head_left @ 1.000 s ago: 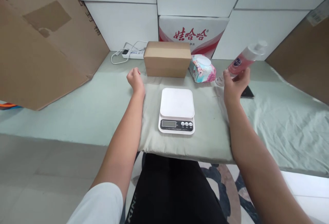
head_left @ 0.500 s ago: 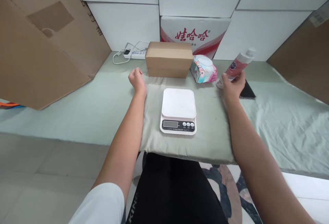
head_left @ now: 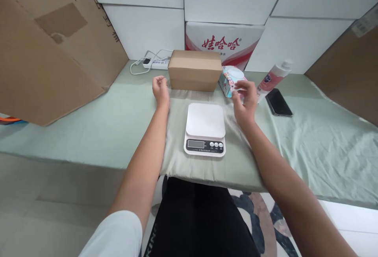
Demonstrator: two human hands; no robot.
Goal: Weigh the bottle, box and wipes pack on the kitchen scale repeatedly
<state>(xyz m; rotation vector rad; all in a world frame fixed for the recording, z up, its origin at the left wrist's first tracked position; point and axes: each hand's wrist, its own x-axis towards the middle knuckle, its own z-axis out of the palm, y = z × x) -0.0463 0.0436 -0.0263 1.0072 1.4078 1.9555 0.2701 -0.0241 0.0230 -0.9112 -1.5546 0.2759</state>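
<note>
A white kitchen scale (head_left: 205, 129) sits on a grey-green pad (head_left: 177, 146) in front of me. My right hand (head_left: 244, 100) hovers empty, fingers apart, just right of the scale and in front of a pink-and-teal wipes pack (head_left: 229, 76). The pink bottle with a white cap (head_left: 273, 78) stands tilted on the cloth further right, free of my hand. My left hand (head_left: 161, 88) rests loosely curled on the pad's far left corner, beside a small brown cardboard box (head_left: 195, 70). It holds nothing.
A black phone (head_left: 278, 102) lies right of the bottle. A white power strip with cable (head_left: 153, 63) lies behind the box. Large cardboard sheets (head_left: 50, 48) lean at left and at right (head_left: 348, 64). A red-and-white printed carton (head_left: 224, 42) stands against white wall blocks.
My right hand lowered the pink bottle onto the cloth, let go of it and moved left toward the wipes pack. My left hand stayed in place.
</note>
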